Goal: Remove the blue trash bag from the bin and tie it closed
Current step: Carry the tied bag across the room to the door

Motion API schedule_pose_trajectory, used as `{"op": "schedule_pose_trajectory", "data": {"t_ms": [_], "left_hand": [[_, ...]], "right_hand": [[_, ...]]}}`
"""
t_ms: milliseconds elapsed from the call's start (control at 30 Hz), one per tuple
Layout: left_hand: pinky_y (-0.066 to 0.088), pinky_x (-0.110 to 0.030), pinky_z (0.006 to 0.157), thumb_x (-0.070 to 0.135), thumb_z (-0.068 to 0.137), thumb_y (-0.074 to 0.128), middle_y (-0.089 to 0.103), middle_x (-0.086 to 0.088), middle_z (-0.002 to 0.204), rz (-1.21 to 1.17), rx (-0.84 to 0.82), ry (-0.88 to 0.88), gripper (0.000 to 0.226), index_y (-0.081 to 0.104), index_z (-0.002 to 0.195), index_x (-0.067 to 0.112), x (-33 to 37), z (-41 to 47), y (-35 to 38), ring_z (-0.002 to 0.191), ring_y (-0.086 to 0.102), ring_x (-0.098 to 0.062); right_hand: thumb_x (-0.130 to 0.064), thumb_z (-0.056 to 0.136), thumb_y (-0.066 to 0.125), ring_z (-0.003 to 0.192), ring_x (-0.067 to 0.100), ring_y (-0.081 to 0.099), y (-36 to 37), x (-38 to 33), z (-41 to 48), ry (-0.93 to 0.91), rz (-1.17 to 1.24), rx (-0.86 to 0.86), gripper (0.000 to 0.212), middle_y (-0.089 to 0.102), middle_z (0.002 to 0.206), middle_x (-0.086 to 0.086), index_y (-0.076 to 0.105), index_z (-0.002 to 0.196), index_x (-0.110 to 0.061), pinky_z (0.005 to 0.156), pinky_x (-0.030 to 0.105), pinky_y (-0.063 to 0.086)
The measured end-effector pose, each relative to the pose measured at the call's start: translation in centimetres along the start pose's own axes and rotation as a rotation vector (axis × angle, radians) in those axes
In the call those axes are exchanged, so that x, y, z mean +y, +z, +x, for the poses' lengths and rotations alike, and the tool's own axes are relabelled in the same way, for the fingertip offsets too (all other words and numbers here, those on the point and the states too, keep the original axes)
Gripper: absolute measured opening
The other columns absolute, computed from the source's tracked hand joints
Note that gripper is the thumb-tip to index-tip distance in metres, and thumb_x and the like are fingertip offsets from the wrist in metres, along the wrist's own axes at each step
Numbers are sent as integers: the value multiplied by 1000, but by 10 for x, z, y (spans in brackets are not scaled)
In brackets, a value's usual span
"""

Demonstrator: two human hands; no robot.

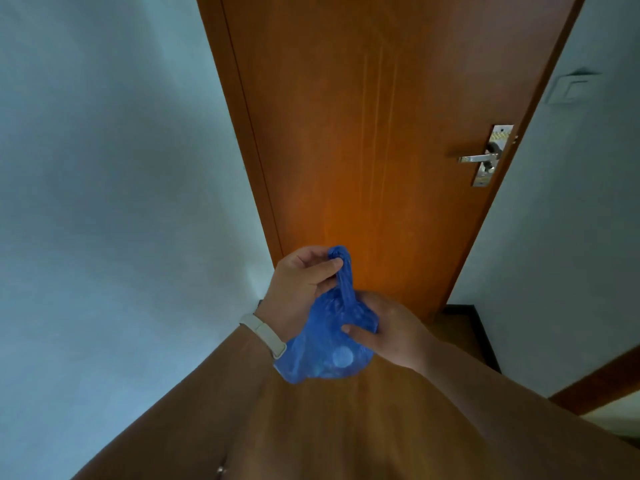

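Note:
The blue trash bag point(325, 344) hangs in the air in front of me, small and crumpled, with something pale and round showing through its lower part. Its top is twisted into a thin neck. My left hand point(303, 282), with a white band on the wrist, pinches the end of that twisted neck from above. My right hand point(388, 327) grips the body of the bag from the right side, thumb pressed on the plastic. The bin is not in view.
An orange wooden door point(363, 133) stands shut straight ahead, with a metal lever handle point(479, 157) at its right. Pale walls point(104, 168) flank it, and a light switch point(571, 88) sits on the right wall. Dark floor shows at the lower right.

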State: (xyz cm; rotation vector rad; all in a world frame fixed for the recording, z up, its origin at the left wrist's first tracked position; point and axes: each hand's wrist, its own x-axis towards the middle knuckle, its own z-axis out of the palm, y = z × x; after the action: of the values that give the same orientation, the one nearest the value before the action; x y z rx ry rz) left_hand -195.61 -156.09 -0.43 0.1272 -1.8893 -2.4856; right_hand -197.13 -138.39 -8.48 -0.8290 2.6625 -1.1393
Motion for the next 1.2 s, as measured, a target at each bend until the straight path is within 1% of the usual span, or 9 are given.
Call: {"op": "schedule_pose_trajectory", "data": {"t_ms": [233, 333, 467, 633, 867, 1000, 1067, 1133, 1200], "left_hand": [[57, -35, 81, 0, 85, 65, 73, -16, 95, 107, 98, -31, 11, 69, 96, 2, -10, 91, -41, 91, 69, -30], [57, -37, 83, 0, 85, 66, 73, -19, 97, 171, 165, -49, 11, 69, 95, 2, -16, 138, -60, 95, 69, -35], [55, -51, 88, 0, 84, 66, 68, -30, 97, 229, 257, -44, 12, 67, 95, -5, -24, 194, -79, 92, 67, -43], [56, -41, 79, -4, 82, 65, 70, -13, 78, 233, 415, -80, 8, 69, 86, 3, -34, 258, -97, 77, 66, -27], [57, -27, 67, -4, 85, 62, 69, -13, 78, 136, 545, -127, 9, 67, 92, -5, -60, 323, -137, 72, 68, -20], [53, -49, 87, 4, 81, 67, 66, -30, 96, -52, 589, -193, 22, 64, 98, -8, -104, 358, -173, 91, 64, -40], [56, -42, 82, 3, 83, 65, 69, -24, 90, -90, 625, -221, 8, 69, 90, 1, -137, 373, -195, 88, 66, -35], [57, -33, 73, -1, 85, 62, 71, -12, 80, -102, 638, -241, 17, 71, 79, 11, -174, 388, -217, 80, 67, -25], [57, -38, 76, 1, 82, 64, 69, -16, 83, -85, 628, -258, 14, 72, 77, 12, -212, 402, -239, 81, 66, -28]], "right_hand": [[-59, 85, 55, 105, 4, 60, 19, 46, 103, -47, 30, -78, 54, 64, 118, -11, 51, 130, -30, 91, 29, 51], [-61, 84, 54, 104, 0, 57, 28, 70, 154, -48, 27, -110, 54, 60, 120, -17, 47, 131, -36, 90, 23, 48], [-60, 84, 56, 93, -6, 56, 37, 97, 230, -116, 60, -216, 46, 60, 108, -21, 51, 123, -35, 81, 14, 41], [-65, 84, 50, 93, 6, 60, 41, 128, 314, -226, 14, -318, 44, 66, 105, -7, 47, 118, -37, 80, 23, 48], [-67, 80, 54, 98, 8, 60, 76, 164, 394, -234, 33, -423, 62, 64, 114, -6, 48, 127, -28, 84, 31, 51], [-64, 78, 59, 98, 9, 59, 114, 193, 431, -188, 27, -449, 62, 63, 113, -5, 50, 126, -25, 85, 30, 50], [-65, 79, 58, 96, 6, 58, 143, 215, 446, -180, 26, -457, 60, 62, 111, -9, 50, 124, -26, 85, 27, 50], [-64, 81, 59, 93, 3, 56, 176, 243, 458, -168, 15, -459, 56, 61, 107, -12, 51, 123, -27, 82, 23, 50], [-65, 81, 58, 93, 2, 57, 211, 270, 467, -141, 9, -461, 55, 62, 107, -12, 51, 122, -28, 81, 22, 50]]}}
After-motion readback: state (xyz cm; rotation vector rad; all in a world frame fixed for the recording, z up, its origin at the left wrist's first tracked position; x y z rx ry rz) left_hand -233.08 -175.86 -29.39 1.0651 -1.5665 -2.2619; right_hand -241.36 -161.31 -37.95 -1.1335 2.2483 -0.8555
